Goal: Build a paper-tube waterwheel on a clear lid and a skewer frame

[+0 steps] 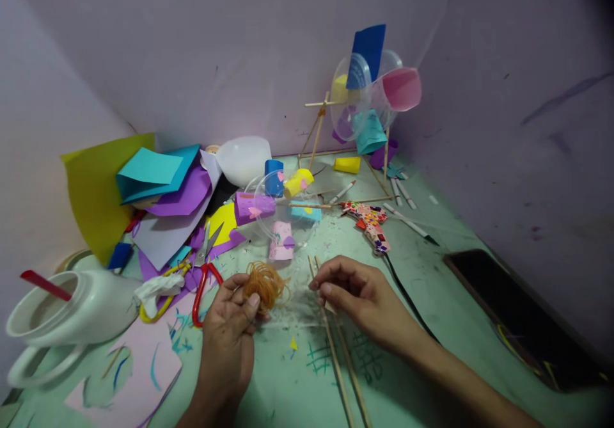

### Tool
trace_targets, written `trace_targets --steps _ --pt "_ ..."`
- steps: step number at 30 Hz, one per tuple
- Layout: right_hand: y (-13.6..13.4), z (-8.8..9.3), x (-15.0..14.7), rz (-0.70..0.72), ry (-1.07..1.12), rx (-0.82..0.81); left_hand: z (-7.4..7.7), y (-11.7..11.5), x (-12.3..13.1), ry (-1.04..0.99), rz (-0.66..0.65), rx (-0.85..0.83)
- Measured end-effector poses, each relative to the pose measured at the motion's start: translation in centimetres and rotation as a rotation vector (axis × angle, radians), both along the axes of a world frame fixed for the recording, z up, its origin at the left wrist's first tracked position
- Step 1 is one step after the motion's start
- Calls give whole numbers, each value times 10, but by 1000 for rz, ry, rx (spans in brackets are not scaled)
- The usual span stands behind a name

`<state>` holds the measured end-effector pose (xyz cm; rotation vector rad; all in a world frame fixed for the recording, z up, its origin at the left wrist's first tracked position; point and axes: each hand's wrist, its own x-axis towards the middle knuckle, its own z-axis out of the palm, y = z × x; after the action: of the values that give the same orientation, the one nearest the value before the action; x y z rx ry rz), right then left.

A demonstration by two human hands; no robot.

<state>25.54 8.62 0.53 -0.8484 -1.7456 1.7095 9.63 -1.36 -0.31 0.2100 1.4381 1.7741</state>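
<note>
My left hand (230, 325) is closed around a loose bundle of thin orange-brown rubber bands (265, 285), thumb pressed on its near side. To its right, my right hand (357, 293) has its fingers curled to a pinch over the far ends of two thin wooden sticks (339, 364). What the fingertips pinch, if anything, is too small to tell. The sticks run side by side toward the near edge of the view. Just beyond my hands sits a clear plastic disc (261, 226) with coloured paper cups around it and a stick through its middle.
Red-handled scissors (199, 293), paper sheets (173, 191) and a white mug (81, 313) crowd the left. A flowered glue gun (371, 223) with a black cord lies beyond my right hand. A stick frame with a paper-cup wheel (352, 102) stands behind; a phone (518, 313) lies right.
</note>
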Motion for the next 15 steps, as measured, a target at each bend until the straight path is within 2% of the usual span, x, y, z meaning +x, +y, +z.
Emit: trace_targets --steps 3,5,11,15 --pt "-1 -7 0 -11 -9 245 1 -1 2 49 -32 22" --pt "-2 -10 0 -18 3 315 1 -2 5 78 -47 39" --pt "-3 -7 -1 30 -18 248 3 -2 9 107 -109 -8" --pt "-5 -4 -5 -3 -21 218 0 -2 9 113 -116 -6"
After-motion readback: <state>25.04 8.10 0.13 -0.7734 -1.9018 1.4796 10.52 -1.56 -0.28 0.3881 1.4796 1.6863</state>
